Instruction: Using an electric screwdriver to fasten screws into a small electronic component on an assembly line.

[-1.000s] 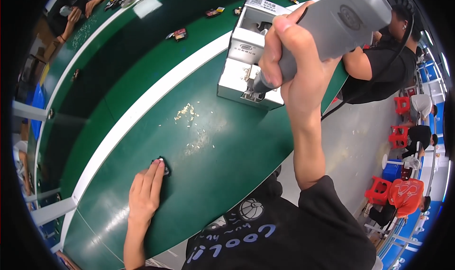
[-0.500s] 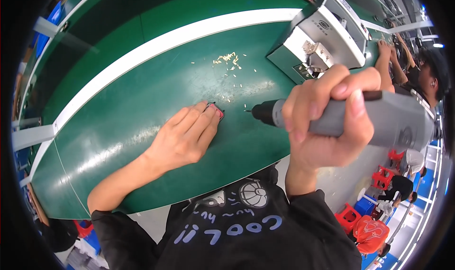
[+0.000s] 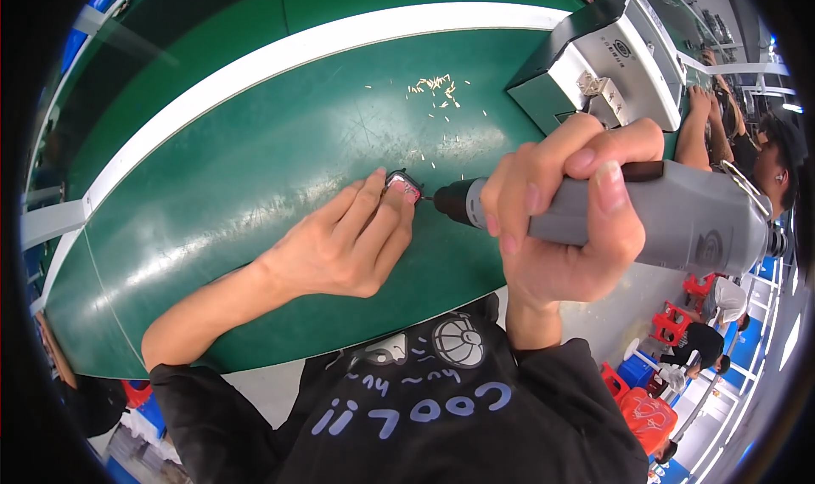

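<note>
My left hand (image 3: 335,244) presses its fingertips on a small black-framed part (image 3: 409,181) with a pink-red face, pinning it to the green tabletop (image 3: 255,204). Much of the part is covered by my fingers. In my right hand (image 3: 564,216) is a grey electric screwdriver (image 3: 679,208) with a black nose, lying almost level and pointing left. Its thin bit (image 3: 427,198) reaches the right edge of the part, close by my left fingertips. Whether the bit sits in a screw is too small to tell.
Small pale slivers (image 3: 437,85) lie scattered beyond the part. At the far right stands a black and white box-shaped machine (image 3: 586,55) with a metal mechanism. A white rail (image 3: 340,38) curves along the back. A co-worker's arms (image 3: 698,123) rest at the right.
The screwdriver's bit has come to the part's edge, closing the earlier gap. The part shows more of its frame under my left fingers. The whole view has shifted slightly.
</note>
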A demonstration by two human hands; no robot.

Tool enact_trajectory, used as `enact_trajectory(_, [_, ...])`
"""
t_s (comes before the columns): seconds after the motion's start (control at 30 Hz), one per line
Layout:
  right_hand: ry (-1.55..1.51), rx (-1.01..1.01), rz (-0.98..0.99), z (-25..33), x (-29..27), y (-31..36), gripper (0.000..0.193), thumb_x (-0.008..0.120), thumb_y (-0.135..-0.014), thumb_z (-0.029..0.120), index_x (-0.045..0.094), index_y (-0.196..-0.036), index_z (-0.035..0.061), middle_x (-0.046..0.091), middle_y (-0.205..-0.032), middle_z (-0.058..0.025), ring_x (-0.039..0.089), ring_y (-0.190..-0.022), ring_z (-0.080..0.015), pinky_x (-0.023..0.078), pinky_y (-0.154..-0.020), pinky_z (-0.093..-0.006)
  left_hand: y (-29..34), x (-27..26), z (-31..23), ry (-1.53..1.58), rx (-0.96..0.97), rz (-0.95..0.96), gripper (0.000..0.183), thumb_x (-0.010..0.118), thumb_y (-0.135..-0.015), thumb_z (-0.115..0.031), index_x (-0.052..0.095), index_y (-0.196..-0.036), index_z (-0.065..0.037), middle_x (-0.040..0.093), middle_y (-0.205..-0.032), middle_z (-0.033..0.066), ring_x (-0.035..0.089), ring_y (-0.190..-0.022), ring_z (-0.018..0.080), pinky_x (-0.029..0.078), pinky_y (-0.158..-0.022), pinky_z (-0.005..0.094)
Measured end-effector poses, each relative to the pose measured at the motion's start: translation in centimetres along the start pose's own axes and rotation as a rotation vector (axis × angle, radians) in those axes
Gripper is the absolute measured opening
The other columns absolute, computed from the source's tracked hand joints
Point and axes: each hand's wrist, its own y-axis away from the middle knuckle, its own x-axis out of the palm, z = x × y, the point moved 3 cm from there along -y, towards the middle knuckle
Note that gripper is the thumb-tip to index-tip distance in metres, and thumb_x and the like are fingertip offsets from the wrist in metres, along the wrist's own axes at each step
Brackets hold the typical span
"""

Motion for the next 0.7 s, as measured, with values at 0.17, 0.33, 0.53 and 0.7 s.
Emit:
enact_trajectory(0.17, [0.011,0.004,-0.01,-0.5,0.2,0.0,0.013,0.038,-0.104,0.016,0.039,-0.099,0.0032,0.047,-0.069,-0.0136,0.039,-0.034,-0.016,0.038,-0.034,-0.0327,-0.2,0.0,-0.1,0.009,-0.033,0.013,0.027,0.068,-0.078,-0.005,0.071,-0.1,0.009,0.07,-0.099,0.0201,0.073,-0.094,0.0357,0.061,-0.071,0.0376])
enact_trajectory(0.33, [0.077,0.022,-0.032,-1.0,0.4,0.1,0.013,0.041,-0.104,0.017,0.04,-0.1,0.0039,0.048,-0.07,-0.0145,0.038,-0.033,-0.0157,0.038,-0.033,-0.0335,-0.3,0.1,-0.1,0.008,-0.031,0.019,0.025,0.069,-0.077,-0.004,0.071,-0.099,0.009,0.07,-0.099,0.0197,0.073,-0.094,0.0353,0.061,-0.07,0.0372])
enact_trajectory(0.53, [0.075,0.03,-0.022,-1.3,0.3,0.1,0.014,0.041,-0.104,0.017,0.039,-0.1,0.0041,0.049,-0.07,-0.014,0.038,-0.033,-0.0158,0.039,-0.034,-0.0339,-0.6,-0.1,-0.2,0.008,-0.036,0.052,0.026,0.068,-0.077,-0.004,0.07,-0.099,0.009,0.07,-0.099,0.0203,0.072,-0.094,0.0349,0.06,-0.071,0.0369])
enact_trajectory(0.7, [0.085,0.028,-0.024,-1.1,0.4,0.1,0.013,0.041,-0.104,0.016,0.039,-0.1,0.0042,0.049,-0.07,-0.0137,0.038,-0.033,-0.0158,0.039,-0.034,-0.0337,-0.7,0.1,-0.4,0.0,-0.038,0.072,0.027,0.067,-0.077,-0.005,0.07,-0.1,0.01,0.069,-0.099,0.0207,0.072,-0.094,0.035,0.06,-0.07,0.0369])
